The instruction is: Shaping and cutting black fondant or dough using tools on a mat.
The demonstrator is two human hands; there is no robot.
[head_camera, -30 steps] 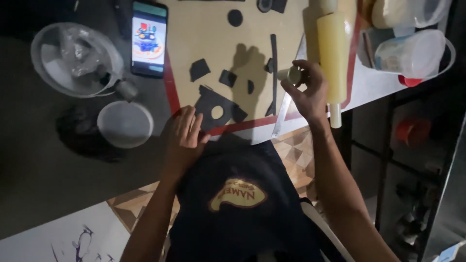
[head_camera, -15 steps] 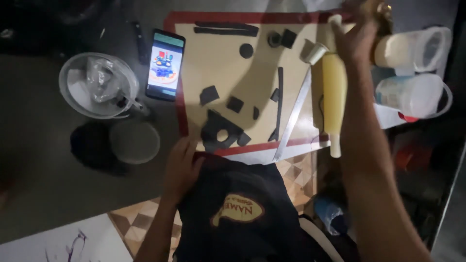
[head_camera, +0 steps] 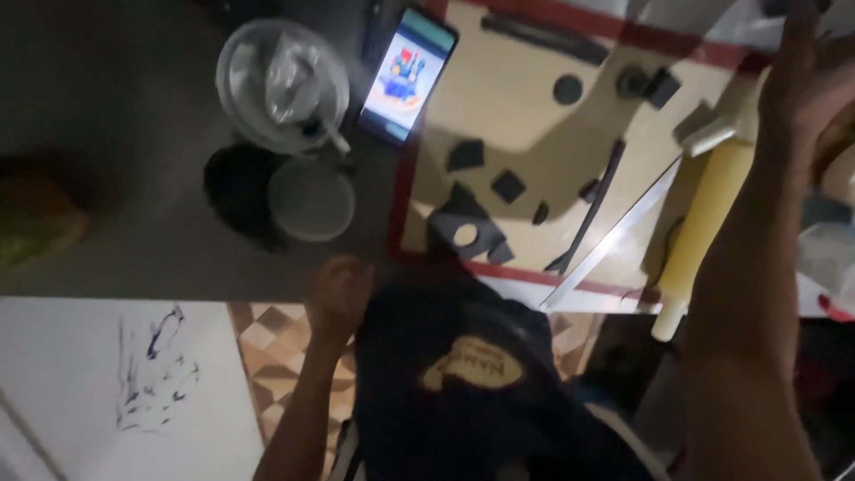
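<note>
- Head view: the left hand (head_camera: 337,289) is rested on the near counter edge, fingers loosely curled, nothing held.
- The right hand (head_camera: 806,76) is raised at the far right above the yellow rolling pin (head_camera: 704,223); whether anything is gripped cannot be told.
- Dark cut pieces (head_camera: 468,233) are spread on the red-bordered mat (head_camera: 534,107).
- Reaching is best done high, so the pieces are not brushed.

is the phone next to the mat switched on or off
On. The black smartphone, lying flat on the dark counter beside the beige red-edged mat, has a lit screen showing a colourful image.
</note>
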